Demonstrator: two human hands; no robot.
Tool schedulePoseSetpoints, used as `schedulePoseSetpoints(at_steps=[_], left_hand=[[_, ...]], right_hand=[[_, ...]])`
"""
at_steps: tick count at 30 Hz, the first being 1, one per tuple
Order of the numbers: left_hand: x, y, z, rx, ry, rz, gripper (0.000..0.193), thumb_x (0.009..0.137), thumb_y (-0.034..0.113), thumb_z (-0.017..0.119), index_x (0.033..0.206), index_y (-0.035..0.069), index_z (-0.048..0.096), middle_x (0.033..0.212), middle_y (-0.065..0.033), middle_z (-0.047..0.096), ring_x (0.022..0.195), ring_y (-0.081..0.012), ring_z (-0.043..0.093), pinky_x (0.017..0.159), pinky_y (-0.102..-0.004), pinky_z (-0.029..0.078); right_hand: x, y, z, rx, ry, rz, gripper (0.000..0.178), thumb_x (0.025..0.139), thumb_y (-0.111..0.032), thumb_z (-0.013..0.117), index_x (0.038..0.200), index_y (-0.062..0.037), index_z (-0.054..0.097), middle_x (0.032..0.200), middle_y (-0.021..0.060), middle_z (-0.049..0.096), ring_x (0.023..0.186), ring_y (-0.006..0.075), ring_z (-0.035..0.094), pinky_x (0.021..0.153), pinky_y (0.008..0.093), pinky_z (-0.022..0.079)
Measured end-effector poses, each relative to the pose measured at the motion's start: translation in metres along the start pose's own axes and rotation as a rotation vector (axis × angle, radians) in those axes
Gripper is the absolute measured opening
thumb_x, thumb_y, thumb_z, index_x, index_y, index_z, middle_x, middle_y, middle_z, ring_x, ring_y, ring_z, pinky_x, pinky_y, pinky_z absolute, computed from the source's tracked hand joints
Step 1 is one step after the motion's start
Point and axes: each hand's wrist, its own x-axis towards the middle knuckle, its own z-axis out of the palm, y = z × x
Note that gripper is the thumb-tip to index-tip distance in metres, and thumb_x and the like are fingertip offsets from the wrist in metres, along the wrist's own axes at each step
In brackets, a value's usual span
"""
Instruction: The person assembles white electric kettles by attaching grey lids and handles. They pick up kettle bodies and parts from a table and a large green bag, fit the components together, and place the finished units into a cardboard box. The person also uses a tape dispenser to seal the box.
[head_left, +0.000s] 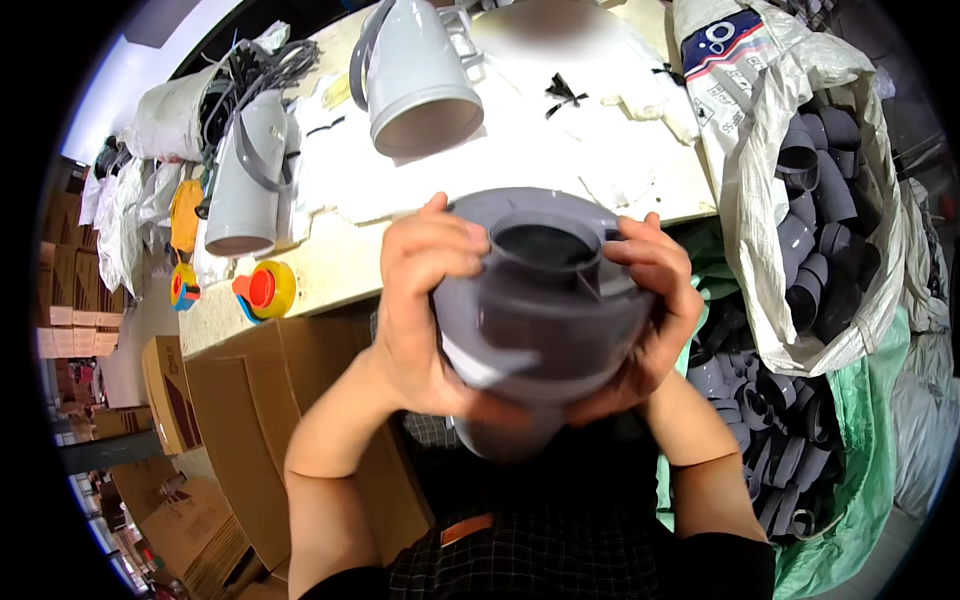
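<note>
The left hand [418, 300] and the right hand [655, 300] gripped a grey shell [540, 335] between them, one on each side. Fingers curled over its top, near the rim of the round, dark opening, while the thumbs reached down its sides. The shell was in the air in front of the person's body, just off the near edge of the table [335, 268]; its lower part was blurred.

On the table, beyond the shell, lay a grey jug [415, 70], tilted, its wide end toward the person. A second jug [247, 185] lay to the left, near a bundle of cables [285, 62]. Black ties [565, 95] lay on white sheeting [520, 125], and a yellow-and-red roll [275, 288] sat at the table's near left edge.

To the right stood a white sack [755, 215], open and full of dark grey parts [835, 190]. Below it, a green bag [862, 470] held more grey pieces [785, 440]. An open carton [240, 400] stood at the lower left — beside the left forearm.
</note>
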Motion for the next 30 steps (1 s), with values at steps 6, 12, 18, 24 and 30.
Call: schedulePoseSetpoints(at_steps=[6, 12, 18, 24, 30], left_hand=[[-0.004, -0.002, 0.012, 0.041, -0.023, -0.001, 0.076, 0.058, 0.034, 0.094, 0.114, 0.007, 0.051, 0.104, -0.0116, 0.054, 0.096, -0.0295, 0.054, 0.1, -0.0516, 0.04], [-0.001, -0.006, 0.012, -0.019, -0.115, -0.024, 0.077, 0.057, 0.036, 0.092, 0.115, 0.007, 0.05, 0.105, -0.0107, 0.052, 0.099, -0.0291, 0.052, 0.103, -0.0527, 0.038], [0.006, -0.013, 0.01, 0.003, -0.217, -0.093, 0.072, 0.061, 0.034, 0.092, 0.111, 0.005, 0.05, 0.102, -0.0131, 0.05, 0.094, -0.0301, 0.049, 0.09, -0.0434, 0.042], [0.005, -0.02, 0.038, 0.04, -0.046, -0.04, 0.057, 0.063, 0.032, 0.087, 0.098, 0.004, 0.051, 0.092, -0.0124, 0.049, 0.083, -0.0307, 0.046, 0.076, -0.0399, 0.04], [0.01, -0.031, 0.077, -0.323, 0.255, -0.344, 0.033, 0.104, 0.018, 0.048, 0.077, 0.0, 0.054, 0.078, -0.0095, 0.047, 0.076, -0.0218, 0.046, 0.072, -0.0331, 0.04]], right_hand=[[-0.011, 0.006, -0.004, -0.076, -0.061, -0.047, 0.097, 0.053, -0.058, 0.094, 0.118, 0.0009, 0.053, 0.109, 0.0129, 0.061, 0.101, 0.0322, 0.06, 0.106, 0.056, 0.038], [-0.018, 0.0, 0.001, -0.028, 0.06, -0.053, 0.095, 0.048, -0.051, 0.098, 0.117, -0.0024, 0.056, 0.106, 0.01, 0.061, 0.096, 0.0285, 0.058, 0.095, 0.0499, 0.042], [-0.005, -0.012, -0.002, -0.13, -0.075, 0.022, 0.079, 0.056, -0.037, 0.097, 0.118, -0.0066, 0.06, 0.106, 0.0073, 0.059, 0.1, 0.0288, 0.054, 0.1, 0.051, 0.039], [-0.009, -0.002, -0.011, -0.112, -0.1, 0.093, 0.069, 0.062, -0.025, 0.093, 0.122, -0.0112, 0.062, 0.109, 0.0086, 0.058, 0.109, 0.0328, 0.053, 0.107, 0.0563, 0.035], [0.011, -0.03, 0.022, -0.458, -0.137, 0.175, 0.052, 0.075, -0.032, 0.078, 0.122, -0.0126, 0.065, 0.103, 0.0081, 0.061, 0.106, 0.0327, 0.055, 0.113, 0.0595, 0.026]])
